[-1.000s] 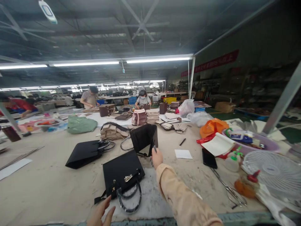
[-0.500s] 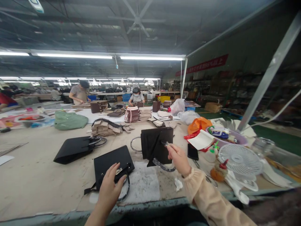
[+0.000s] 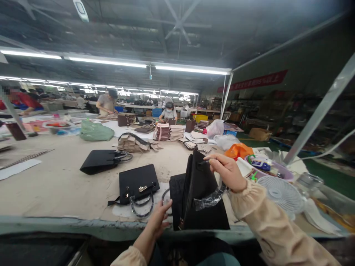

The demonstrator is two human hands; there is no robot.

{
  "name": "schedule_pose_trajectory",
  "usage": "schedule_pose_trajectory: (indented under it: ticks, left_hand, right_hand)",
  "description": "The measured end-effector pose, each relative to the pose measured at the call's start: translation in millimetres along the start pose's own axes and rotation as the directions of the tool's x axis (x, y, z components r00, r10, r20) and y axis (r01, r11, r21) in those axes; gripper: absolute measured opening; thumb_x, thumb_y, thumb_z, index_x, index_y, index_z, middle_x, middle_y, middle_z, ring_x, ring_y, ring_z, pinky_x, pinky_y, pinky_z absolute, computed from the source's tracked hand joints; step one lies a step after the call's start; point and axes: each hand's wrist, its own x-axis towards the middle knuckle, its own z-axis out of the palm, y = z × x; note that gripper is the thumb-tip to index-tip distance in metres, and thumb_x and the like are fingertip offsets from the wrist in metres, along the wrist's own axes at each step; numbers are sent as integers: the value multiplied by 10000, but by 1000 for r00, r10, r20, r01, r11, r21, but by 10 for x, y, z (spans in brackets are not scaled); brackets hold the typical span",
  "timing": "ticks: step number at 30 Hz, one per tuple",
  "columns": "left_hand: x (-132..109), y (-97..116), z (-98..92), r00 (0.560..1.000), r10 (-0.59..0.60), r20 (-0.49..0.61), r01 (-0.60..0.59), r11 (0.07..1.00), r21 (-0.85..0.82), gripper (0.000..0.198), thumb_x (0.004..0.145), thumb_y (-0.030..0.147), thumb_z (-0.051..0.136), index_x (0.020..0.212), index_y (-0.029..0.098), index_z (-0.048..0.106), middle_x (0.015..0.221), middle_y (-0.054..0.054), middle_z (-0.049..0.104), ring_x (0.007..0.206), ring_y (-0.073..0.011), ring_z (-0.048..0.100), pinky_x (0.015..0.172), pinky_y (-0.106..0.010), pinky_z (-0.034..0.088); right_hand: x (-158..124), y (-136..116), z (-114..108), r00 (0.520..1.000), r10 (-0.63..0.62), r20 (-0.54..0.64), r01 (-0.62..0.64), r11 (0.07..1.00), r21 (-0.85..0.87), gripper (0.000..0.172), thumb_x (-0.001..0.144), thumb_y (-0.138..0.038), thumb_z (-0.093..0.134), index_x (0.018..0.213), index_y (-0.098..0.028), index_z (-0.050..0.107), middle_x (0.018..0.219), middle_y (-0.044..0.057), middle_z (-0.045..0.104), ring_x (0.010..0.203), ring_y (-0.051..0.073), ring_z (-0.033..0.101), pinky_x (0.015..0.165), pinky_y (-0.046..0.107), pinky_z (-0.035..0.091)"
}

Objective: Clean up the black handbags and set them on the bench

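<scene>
A black handbag (image 3: 203,195) stands tilted at the table's front edge, its flap side panel turned to the left. My right hand (image 3: 229,171) is closed round the top of its wrapped handle (image 3: 212,197), which has clear plastic film over it. Beside the bag's left side is my left hand (image 3: 161,218), fingers apart, close to the rear handle; whether it touches the bag I cannot tell. Another black handbag (image 3: 138,179) with a metal clasp lies flat to the left, its film-wrapped handles toward me. Farther left lies a third black handbag (image 3: 98,162).
Stacked brown pieces (image 3: 133,143) and a green plastic bag (image 3: 96,131) lie farther back. On the right are a white fan (image 3: 279,192), a purple basin (image 3: 287,173) and an orange bag (image 3: 239,150). A metal post (image 3: 318,114) rises at the right. Co-workers stand across the table.
My right hand has pulled the handbag toward me and raised and turned it. My left hand has left the flat handbag and moved right, beside the pulled one. The view has shifted left.
</scene>
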Motion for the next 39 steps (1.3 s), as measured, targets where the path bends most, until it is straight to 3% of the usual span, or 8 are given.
schedule_pose_trajectory:
  ticks: [3, 6, 8, 11, 18, 26, 31, 39]
  left_hand:
    - [-5, 67, -273, 835, 489, -251, -329, 810, 486, 877, 707, 435, 631, 1403, 13, 304, 1396, -244, 356, 1312, -365, 325, 1098, -484, 263]
    - [-239, 328, -614, 296, 915, -275, -411, 382, 828, 623, 794, 392, 555, 1299, 41, 453, 1255, -214, 437, 1251, -325, 380, 1090, -475, 287]
    - [-488, 540, -752, 45, 979, -196, -398, 198, 896, 517, 846, 368, 525, 1280, 96, 457, 1228, -184, 454, 1242, -294, 398, 1075, -458, 324]
    - [-773, 781, -759, -60, 998, -9, -411, -17, 911, 486, 851, 305, 548, 1286, 130, 422, 1337, -182, 400, 1338, -284, 317, 1110, -452, 290]
    - [-505, 822, -384, 374, 885, 278, -249, -193, 949, 773, 793, 489, 576, 1418, 115, 318, 1500, -204, 258, 1411, -372, 113, 1106, -577, 181]
    - [-111, 1158, -5, 767, 588, 257, -345, 41, 938, 880, 769, 379, 609, 1468, 68, 174, 1319, -225, 519, 1207, -340, 499, 971, -431, 413]
    - [11, 1183, 118, 796, 517, 314, -316, -87, 945, 586, 804, 213, 523, 1370, 103, 423, 1107, -217, 655, 1043, -349, 609, 864, -418, 457]
    - [-240, 1120, 74, 812, 500, 303, -308, -75, 949, 599, 772, 182, 514, 1365, 156, 428, 1028, -197, 684, 951, -351, 642, 797, -430, 483]
  right_hand:
    - [91, -38, 10, 993, -76, -87, 79, 996, 30, 286, 878, -383, 506, 947, -148, 652, 625, 3, 560, 574, 108, 523, 552, 239, 411]
    - [65, -9, 8, 973, -185, -138, 187, 982, 2, 253, 873, -363, 512, 916, -169, 669, 646, 18, 592, 603, 125, 539, 573, 256, 412]
    - [-86, 112, 32, 973, -193, -128, 190, 981, -29, 250, 862, -369, 518, 877, -175, 674, 695, 39, 629, 641, 149, 570, 597, 276, 432]
    - [-526, 466, 139, 993, -69, -92, 58, 991, -120, 247, 845, -387, 529, 811, -184, 666, 737, 53, 653, 669, 175, 589, 622, 300, 446]
    - [-1589, 1112, 383, 947, 241, 211, -188, 952, -242, 373, 910, -400, 401, 632, -184, 522, 592, 17, 474, 593, 147, 485, 594, 298, 362]
    - [-1668, 1142, 191, 894, 396, 210, -356, 912, -201, 401, 910, -429, 390, 614, -172, 475, 597, 1, 440, 614, 140, 463, 609, 297, 336]
    - [-1529, 1081, 88, 862, 481, 161, -472, 877, -92, 378, 880, -505, 439, 943, -186, 632, 878, 49, 627, 856, 183, 577, 806, 334, 444]
    - [-1047, 951, 278, 778, 588, 223, -601, 799, -9, 752, 817, -549, 454, 1461, -232, 229, 1208, 102, 542, 800, 165, 599, 704, 329, 527]
